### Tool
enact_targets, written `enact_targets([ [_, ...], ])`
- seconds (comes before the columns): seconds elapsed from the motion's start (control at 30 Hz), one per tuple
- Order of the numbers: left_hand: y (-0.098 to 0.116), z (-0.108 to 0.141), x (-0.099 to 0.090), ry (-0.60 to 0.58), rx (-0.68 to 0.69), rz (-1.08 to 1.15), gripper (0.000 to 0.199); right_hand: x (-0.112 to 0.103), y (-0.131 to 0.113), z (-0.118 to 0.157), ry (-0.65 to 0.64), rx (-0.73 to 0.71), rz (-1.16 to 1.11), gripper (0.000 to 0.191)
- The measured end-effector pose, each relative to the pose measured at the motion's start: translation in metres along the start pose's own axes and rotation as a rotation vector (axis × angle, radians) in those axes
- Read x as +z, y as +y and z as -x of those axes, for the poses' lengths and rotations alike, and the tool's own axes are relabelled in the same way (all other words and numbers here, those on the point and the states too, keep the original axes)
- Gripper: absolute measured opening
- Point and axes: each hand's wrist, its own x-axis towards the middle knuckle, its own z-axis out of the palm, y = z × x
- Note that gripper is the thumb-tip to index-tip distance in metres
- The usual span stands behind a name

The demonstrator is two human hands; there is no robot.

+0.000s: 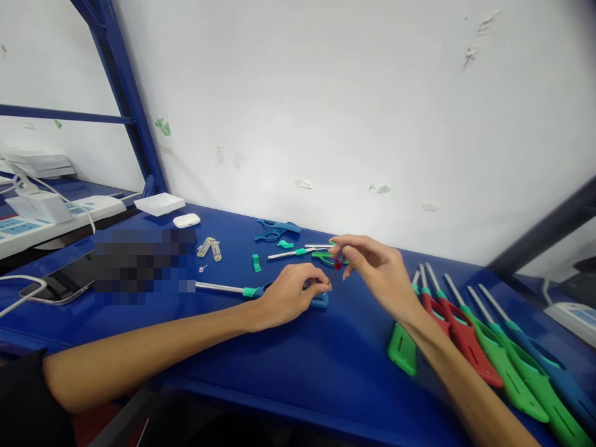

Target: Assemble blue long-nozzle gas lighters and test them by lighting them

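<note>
My left hand (pixel 292 294) is closed on a blue lighter (pixel 319 302), which lies on the table with its metal tube (pixel 218 287) pointing left. A teal collar joins tube and body; my fingers hide the middle of the body. Just up and to the right, my right hand (pixel 375 267) pinches a small screwdriver (pixel 338 263) with a red part on its handle. Its thin shaft slants down to my left fingertips at the lighter's right end. Whether the tip touches a screw is too small to tell.
Several red, green and blue lighters (pixel 470 338) lie at the right. Blue shell parts (pixel 278 230), teal pieces (pixel 256 262) and metal tubes (pixel 282 254) sit behind my hands. Clear inner parts (pixel 210 248), a white case (pixel 187 220) and a phone (pixel 65 279) are on the left of the blue table (pixel 279 366).
</note>
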Motion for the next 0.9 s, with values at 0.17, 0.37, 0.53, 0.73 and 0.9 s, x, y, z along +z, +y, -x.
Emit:
enact_targets([
  [0.17, 0.000, 0.001, 0.000, -0.017, 0.011, 0.002, 0.024, 0.009, 0.008, -0.001, 0.032, -0.025, 0.006, 0.021],
  [0.37, 0.004, 0.000, 0.000, -0.029, -0.008, -0.007, 0.025, 0.016, 0.017, -0.001, 0.082, -0.041, -0.006, 0.020],
  [0.53, 0.002, -0.002, 0.000, -0.034, -0.003, 0.001, 0.026, 0.019, 0.014, 0.000, 0.089, -0.037, -0.021, 0.022],
  [0.73, -0.001, -0.004, -0.001, -0.055, 0.005, 0.007, 0.026, 0.012, -0.001, 0.000, 0.015, -0.018, -0.046, 0.034],
  [0.9, -0.003, -0.004, 0.001, -0.061, 0.021, 0.035, 0.025, 0.013, 0.003, 0.000, 0.021, -0.035, 0.001, 0.024],
])
